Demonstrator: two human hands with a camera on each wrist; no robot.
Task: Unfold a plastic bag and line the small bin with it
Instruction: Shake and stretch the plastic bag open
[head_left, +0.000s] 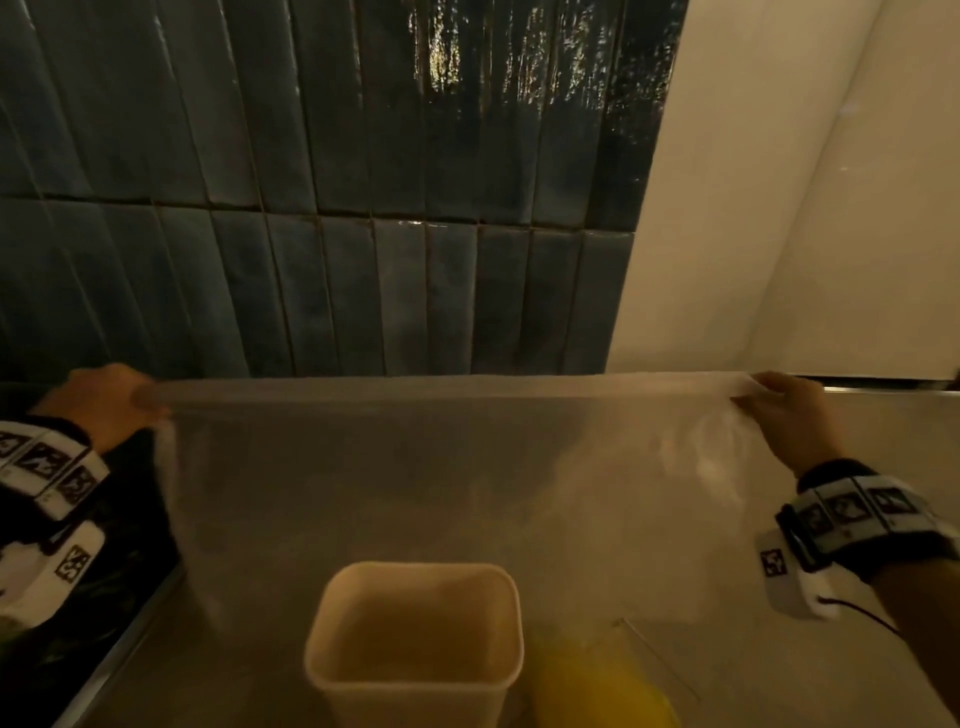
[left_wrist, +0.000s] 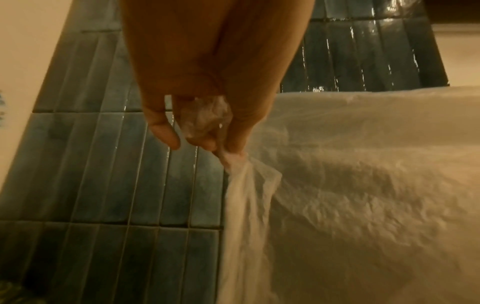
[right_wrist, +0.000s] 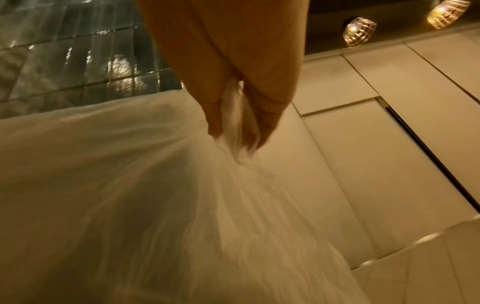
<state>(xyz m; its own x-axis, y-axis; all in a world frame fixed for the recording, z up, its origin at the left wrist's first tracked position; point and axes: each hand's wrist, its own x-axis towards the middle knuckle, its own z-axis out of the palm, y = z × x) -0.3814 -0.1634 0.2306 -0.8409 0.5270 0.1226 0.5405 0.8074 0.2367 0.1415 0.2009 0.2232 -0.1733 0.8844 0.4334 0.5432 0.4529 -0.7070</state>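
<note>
A thin translucent plastic bag (head_left: 457, 478) hangs stretched wide in the air between my two hands, its top edge pulled taut. My left hand (head_left: 104, 402) pinches the bag's left top corner; the left wrist view shows my left hand (left_wrist: 213, 131) with crumpled plastic bunched in the curled fingers and the bag (left_wrist: 363, 195) spreading to the right. My right hand (head_left: 784, 415) grips the right top corner, and the right wrist view has my right hand (right_wrist: 239, 123) with the plastic gathered between thumb and fingers. A small beige bin (head_left: 415, 644) stands upright and open below the bag, near the bottom of the head view.
The bin stands on a grey metal counter (head_left: 779, 675). A yellow object (head_left: 597, 691) lies just right of the bin. Dark blue tiles (head_left: 337, 208) cover the wall behind, with a pale wall (head_left: 805, 208) to the right. A dark area (head_left: 104, 597) borders the counter's left edge.
</note>
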